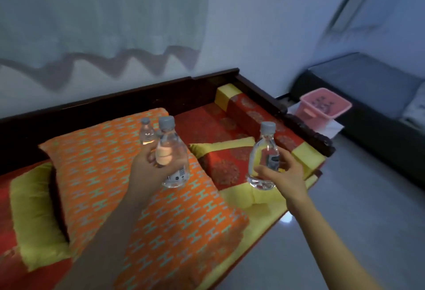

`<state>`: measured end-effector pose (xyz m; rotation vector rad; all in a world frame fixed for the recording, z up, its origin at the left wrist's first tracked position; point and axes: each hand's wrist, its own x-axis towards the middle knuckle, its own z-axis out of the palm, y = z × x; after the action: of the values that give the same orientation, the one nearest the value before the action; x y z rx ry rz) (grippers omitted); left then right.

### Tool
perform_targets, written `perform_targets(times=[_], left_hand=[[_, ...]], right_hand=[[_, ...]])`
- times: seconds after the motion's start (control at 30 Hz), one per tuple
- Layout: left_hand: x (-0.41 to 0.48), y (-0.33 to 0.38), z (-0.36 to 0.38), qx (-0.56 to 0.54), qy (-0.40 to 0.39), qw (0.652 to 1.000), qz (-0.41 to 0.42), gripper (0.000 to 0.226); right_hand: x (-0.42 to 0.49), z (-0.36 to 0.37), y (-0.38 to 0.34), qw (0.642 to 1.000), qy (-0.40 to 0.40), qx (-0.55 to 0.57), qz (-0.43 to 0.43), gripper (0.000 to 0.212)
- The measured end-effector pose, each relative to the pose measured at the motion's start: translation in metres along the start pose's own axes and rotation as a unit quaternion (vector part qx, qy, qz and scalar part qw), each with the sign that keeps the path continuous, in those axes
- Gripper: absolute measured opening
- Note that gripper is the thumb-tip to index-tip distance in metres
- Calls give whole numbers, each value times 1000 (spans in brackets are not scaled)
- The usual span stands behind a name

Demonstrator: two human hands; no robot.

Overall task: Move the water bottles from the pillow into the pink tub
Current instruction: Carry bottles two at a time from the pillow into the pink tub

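Note:
My left hand [149,165] grips a clear water bottle [173,151] with a grey cap, held upright above the orange patterned pillow [110,174]. A second clear bottle [146,132] shows just behind that hand, and I cannot tell whether it stands on the pillow or is held too. My right hand [281,172] grips a third clear bottle [264,158], upright, over the red and yellow bedding. The pink tub [322,108] sits on the floor at the far right, beyond the bed's corner, with dark shapes inside it.
A dark wooden bed frame [259,92] runs between the bedding and the tub. A yellow-green pillow [32,216] lies at the left, a red and yellow cushion [225,163] in the middle. A dark low couch [368,87] stands behind the tub. Grey floor [345,209] lies to the right.

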<state>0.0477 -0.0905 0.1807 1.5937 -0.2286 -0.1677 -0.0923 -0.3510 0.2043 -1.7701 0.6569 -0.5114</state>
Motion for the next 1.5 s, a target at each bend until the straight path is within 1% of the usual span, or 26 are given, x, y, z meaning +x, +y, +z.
perform_targets(times=[0.07, 0.13, 0.2, 0.37, 0.57, 0.77, 0.9, 1.03, 1.2, 1.33, 1.5], left_hand=[[-3, 9, 43, 6, -28, 1000, 3, 50], [-7, 16, 81, 2, -44, 999, 1, 56], [-14, 23, 130, -9, -68, 998, -6, 57], [-27, 33, 246, -15, -119, 993, -16, 60], [-32, 43, 359, -9, -154, 988, -13, 58], [-12, 41, 444, 34, -166, 985, -12, 60], [21, 32, 501, 58, -188, 980, -20, 63], [66, 27, 560, 50, -192, 979, -36, 65], [123, 32, 634, 36, -193, 980, -42, 54], [154, 30, 681, 33, -189, 980, -59, 62], [186, 27, 740, 43, -181, 981, -52, 60]], right_hand=[[-2, -46, 3, 999, 37, 2, -1, 49], [0, -88, 11, 998, 65, -1, 0, 50], [2, -137, 18, 996, 87, 4, 8, 52], [19, -250, 33, 995, 102, -8, 11, 52], [49, -343, 59, 991, 130, -2, 24, 47], [92, -394, 93, 988, 150, 1, 47, 57], [134, -422, 118, 986, 152, 4, 62, 58], [193, -449, 132, 986, 148, 3, 74, 57], [283, -485, 134, 988, 137, -10, 74, 58], [334, -514, 139, 987, 137, -2, 82, 60], [394, -554, 154, 988, 124, -5, 92, 65]])
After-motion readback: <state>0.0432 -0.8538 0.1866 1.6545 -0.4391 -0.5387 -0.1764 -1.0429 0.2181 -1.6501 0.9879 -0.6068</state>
